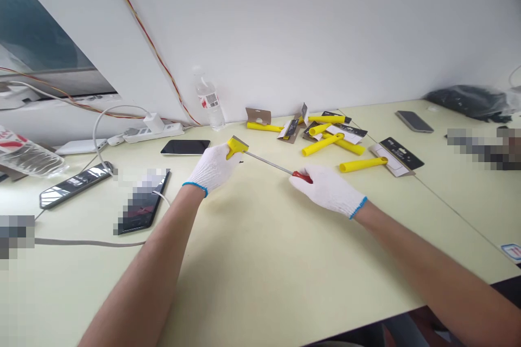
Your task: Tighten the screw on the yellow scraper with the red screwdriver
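Left hand (214, 167): in a white knit glove with a blue cuff, fingers curled tight around a yellow scraper head (237, 146), which sticks out past the thumb side.
Right hand (329, 188): gloved the same way, closed around the red handle (302, 176) of a screwdriver (269, 162); only a little of the handle shows beyond the fingers.
Screwdriver: its thin metal shaft runs from the right hand up and left, and its tip meets the scraper head at the left hand.
Height: both hands sit low over the table (260, 260); whether they rest on it I cannot tell.
Scraper head: yellow body with a grey metal edge on its far side, held above the middle of the table.
Yellow handles (325, 141): several yellow tubes lie loose in a heap beyond the right hand, mixed with black and brown packaging cards (401, 154).
Nearest tube (363, 164): lies alone beside a card, just beyond the right hand.
Phones: one black phone (185, 147) lies flat beyond the left hand, another phone (414, 121) far right.
Bottle (210, 103): clear plastic, upright against the wall behind the scraper.
Power strip (152, 131): white, at the back left, with a white charger plugged in and cables trailing off.
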`<state>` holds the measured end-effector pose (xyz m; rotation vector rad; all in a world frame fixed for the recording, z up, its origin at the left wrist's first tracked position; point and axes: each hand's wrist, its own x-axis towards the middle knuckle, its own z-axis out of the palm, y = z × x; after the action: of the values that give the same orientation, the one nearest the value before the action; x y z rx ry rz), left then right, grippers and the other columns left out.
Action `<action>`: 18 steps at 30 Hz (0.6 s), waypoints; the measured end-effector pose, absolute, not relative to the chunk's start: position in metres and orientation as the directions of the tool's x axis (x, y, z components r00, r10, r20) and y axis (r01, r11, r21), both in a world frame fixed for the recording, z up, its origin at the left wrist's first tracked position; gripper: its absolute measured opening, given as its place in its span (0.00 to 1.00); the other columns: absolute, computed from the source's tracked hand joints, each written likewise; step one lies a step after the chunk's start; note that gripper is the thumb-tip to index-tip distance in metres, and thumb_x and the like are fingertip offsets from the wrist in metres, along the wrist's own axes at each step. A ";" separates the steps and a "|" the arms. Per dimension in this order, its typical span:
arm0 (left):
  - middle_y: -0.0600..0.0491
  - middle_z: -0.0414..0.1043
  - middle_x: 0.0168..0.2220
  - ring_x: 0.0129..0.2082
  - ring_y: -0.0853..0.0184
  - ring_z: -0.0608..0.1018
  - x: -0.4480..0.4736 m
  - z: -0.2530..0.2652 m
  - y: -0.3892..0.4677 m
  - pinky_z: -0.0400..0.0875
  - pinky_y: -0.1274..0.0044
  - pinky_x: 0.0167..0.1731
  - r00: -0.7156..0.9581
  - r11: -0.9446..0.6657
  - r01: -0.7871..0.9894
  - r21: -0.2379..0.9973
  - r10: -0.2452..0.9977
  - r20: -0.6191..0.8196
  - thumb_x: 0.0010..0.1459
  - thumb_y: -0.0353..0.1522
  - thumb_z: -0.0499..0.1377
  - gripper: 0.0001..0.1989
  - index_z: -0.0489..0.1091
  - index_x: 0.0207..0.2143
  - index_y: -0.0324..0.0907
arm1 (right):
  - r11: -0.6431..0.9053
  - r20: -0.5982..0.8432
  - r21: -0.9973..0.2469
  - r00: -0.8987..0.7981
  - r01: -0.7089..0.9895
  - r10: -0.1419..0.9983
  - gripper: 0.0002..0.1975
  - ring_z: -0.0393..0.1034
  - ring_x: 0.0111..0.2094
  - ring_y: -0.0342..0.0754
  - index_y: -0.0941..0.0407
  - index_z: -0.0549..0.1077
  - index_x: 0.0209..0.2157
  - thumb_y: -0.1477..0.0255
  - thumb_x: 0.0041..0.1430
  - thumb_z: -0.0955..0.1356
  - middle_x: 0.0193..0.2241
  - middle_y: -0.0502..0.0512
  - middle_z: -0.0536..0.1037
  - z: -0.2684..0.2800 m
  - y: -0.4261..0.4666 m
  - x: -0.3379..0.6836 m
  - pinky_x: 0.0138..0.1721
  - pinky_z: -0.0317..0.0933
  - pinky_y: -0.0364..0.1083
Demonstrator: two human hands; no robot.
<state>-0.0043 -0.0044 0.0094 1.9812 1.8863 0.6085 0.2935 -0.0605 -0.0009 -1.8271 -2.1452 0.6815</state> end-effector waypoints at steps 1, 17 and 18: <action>0.54 0.68 0.27 0.24 0.71 0.61 -0.005 0.009 -0.004 0.57 0.76 0.23 0.025 -0.061 0.856 0.514 0.997 0.077 0.62 0.45 0.60 0.17 0.63 0.31 0.42 | 0.140 -0.110 -0.512 -0.226 0.847 0.968 0.19 0.72 0.34 0.51 0.55 0.73 0.36 0.57 0.73 0.61 0.34 0.57 0.79 0.001 -0.060 0.295 0.35 0.58 0.47; 0.55 0.67 0.25 0.23 0.71 0.58 -0.003 0.007 -0.004 0.56 0.75 0.22 0.016 -0.069 0.835 0.546 0.995 0.103 0.59 0.41 0.58 0.12 0.66 0.30 0.42 | 0.155 -0.154 -0.529 -0.274 0.834 0.949 0.19 0.72 0.35 0.52 0.54 0.70 0.36 0.57 0.75 0.59 0.36 0.57 0.79 -0.001 -0.061 0.299 0.37 0.59 0.47; 0.55 0.66 0.25 0.23 0.71 0.58 -0.004 0.007 -0.004 0.55 0.75 0.23 0.014 -0.068 0.833 0.549 0.995 0.103 0.59 0.41 0.58 0.12 0.66 0.30 0.42 | 0.175 -0.166 -0.549 -0.312 0.817 0.936 0.20 0.73 0.37 0.53 0.54 0.71 0.36 0.58 0.76 0.57 0.38 0.58 0.80 0.000 -0.061 0.300 0.39 0.60 0.48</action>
<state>-0.0039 -0.0038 0.0075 1.9639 1.8778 0.6735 0.3005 -0.0609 0.0002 -1.7007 -2.2377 0.8311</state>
